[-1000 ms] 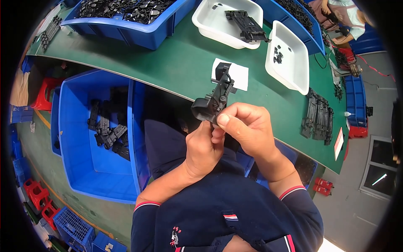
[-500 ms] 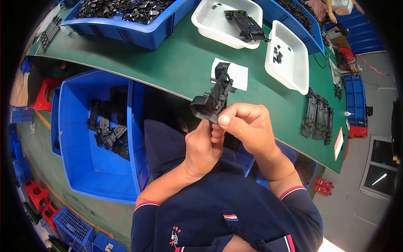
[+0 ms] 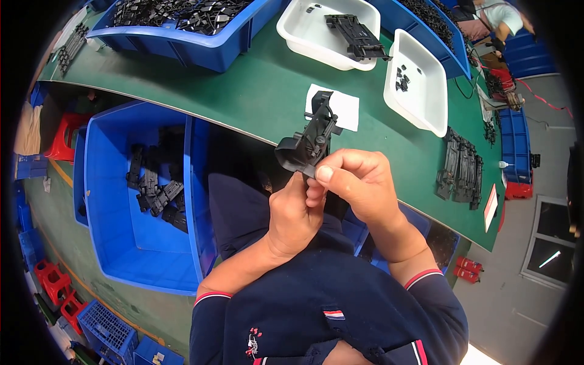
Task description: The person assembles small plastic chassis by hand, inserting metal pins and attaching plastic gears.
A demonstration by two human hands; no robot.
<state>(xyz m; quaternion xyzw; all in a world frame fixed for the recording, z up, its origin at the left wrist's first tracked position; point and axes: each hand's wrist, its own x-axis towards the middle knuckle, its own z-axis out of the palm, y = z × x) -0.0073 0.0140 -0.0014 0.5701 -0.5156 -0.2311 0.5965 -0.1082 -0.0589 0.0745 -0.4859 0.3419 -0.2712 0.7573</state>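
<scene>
A long black molded plastic part (image 3: pixel 315 137), with a scooped, curved piece at its near end, is held up in front of my body by the table edge. My left hand (image 3: pixel 294 210) grips its lower end from below, fingers curled round. At the same end, the thumb and forefinger of my right hand (image 3: pixel 359 179) pinch the part's near edge. Whether a smaller piece sits between those fingertips is hidden. Behind the part, a white sheet of paper (image 3: pixel 348 111) lies on the green table (image 3: pixel 261 97).
At the back stand a blue bin (image 3: pixel 228 52) of black parts and a white tray (image 3: pixel 292 39) bearing a black assembly. Right of it, another white tray (image 3: pixel 420 103) holds small black pieces. Several black parts (image 3: pixel 461 167) lie farther right. A large blue bin (image 3: pixel 140 243) stands lower left.
My hands and the held part stay almost still. In the far upper right, another person has leaned further into view.
</scene>
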